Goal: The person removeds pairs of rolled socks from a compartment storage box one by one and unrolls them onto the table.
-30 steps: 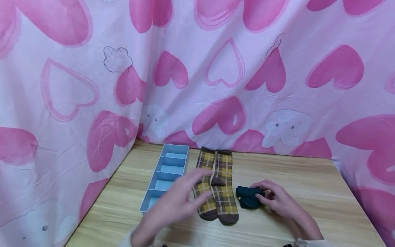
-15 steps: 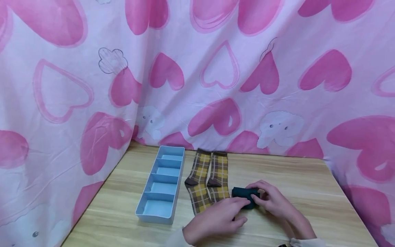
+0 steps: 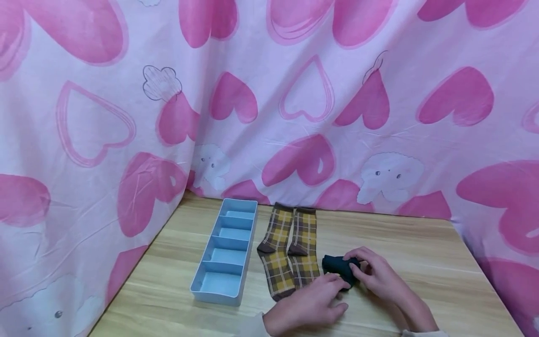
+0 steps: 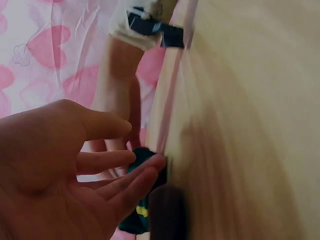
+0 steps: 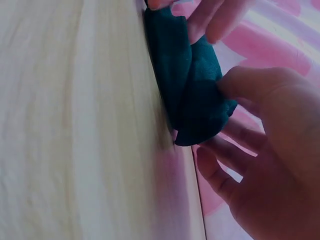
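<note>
A small dark green bundle of rolled-up socks [image 3: 335,265] lies on the table, right of a plaid pair. My right hand [image 3: 381,277] pinches its right end, thumb on the near side and fingers behind, as the right wrist view also shows the folded knit [image 5: 172,60]. Reaching in from the near left, my left hand [image 3: 309,302] touches the bundle's front with nearly straight fingers. The left wrist view shows a yellow mark [image 4: 142,211] on the green cloth. Two yellow and brown plaid socks [image 3: 278,234] lie flat side by side, their toe ends partly behind my left hand.
Left of the plaid socks stands a light blue organizer box [image 3: 241,281] with several compartments in a row. A pink heart-print curtain [image 3: 294,154] hangs along the back and sides of the wooden table [image 3: 421,252].
My left hand has moved right and down from above the plaid socks to the green bundle, which has been rolled tighter. My right hand stays at the bundle's right end.
</note>
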Demonstrator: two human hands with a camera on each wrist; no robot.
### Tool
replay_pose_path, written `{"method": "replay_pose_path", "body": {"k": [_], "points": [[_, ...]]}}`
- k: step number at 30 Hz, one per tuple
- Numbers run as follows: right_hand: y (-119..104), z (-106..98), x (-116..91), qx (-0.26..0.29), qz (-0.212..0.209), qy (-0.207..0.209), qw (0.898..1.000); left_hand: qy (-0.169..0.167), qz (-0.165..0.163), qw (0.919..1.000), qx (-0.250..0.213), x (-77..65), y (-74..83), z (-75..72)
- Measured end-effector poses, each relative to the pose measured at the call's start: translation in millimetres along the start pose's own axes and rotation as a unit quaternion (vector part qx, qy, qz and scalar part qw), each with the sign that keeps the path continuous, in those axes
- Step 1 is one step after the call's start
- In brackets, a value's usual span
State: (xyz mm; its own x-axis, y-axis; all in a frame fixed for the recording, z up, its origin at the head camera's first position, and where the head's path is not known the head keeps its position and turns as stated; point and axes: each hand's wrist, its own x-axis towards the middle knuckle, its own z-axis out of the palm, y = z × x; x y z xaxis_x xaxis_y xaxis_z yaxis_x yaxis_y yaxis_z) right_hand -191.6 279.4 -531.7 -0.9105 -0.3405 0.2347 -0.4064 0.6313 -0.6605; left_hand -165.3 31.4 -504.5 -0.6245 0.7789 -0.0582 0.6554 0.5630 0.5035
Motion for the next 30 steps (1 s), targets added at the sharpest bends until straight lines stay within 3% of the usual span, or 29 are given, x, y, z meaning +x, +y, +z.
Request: {"method": "replay_pose_path", "body": {"k": [4,11,16,22,25,30], "points": [[-1.1,-0.9,-1.4,-0.027,0.018,-0.011,0.999,0.013,0.011,0.9992,0.036,1.4,2.2,2.6],[-2.1,-1.9,-1.5,-0.077,0.041,-0.027,0.996,0.016,-0.011,0.9970,0.075,-0.9,4.6,1.0],[-2.3,-0.5,0.0,-0.067,0.043,0.014,0.997,0.013,0.003,0.9974,0.070,-1.0,2.2,-0.1],[0.0,3.6,2.1,-0.099,0.013,0.084,0.992,0.015,0.006,0.9989,0.044,0.6,-4.9,-1.2],[1.0,4.2,2.7,-0.089,0.019,0.077,0.993,0.000,0.000,0.9989,0.046,2.0,-5.8,1.1],[4.4,2.3,2.2,-0.093,0.048,0.058,0.993,-0.011,0.025,0.9941,0.105,2.7,-4.2,5.2]]}}
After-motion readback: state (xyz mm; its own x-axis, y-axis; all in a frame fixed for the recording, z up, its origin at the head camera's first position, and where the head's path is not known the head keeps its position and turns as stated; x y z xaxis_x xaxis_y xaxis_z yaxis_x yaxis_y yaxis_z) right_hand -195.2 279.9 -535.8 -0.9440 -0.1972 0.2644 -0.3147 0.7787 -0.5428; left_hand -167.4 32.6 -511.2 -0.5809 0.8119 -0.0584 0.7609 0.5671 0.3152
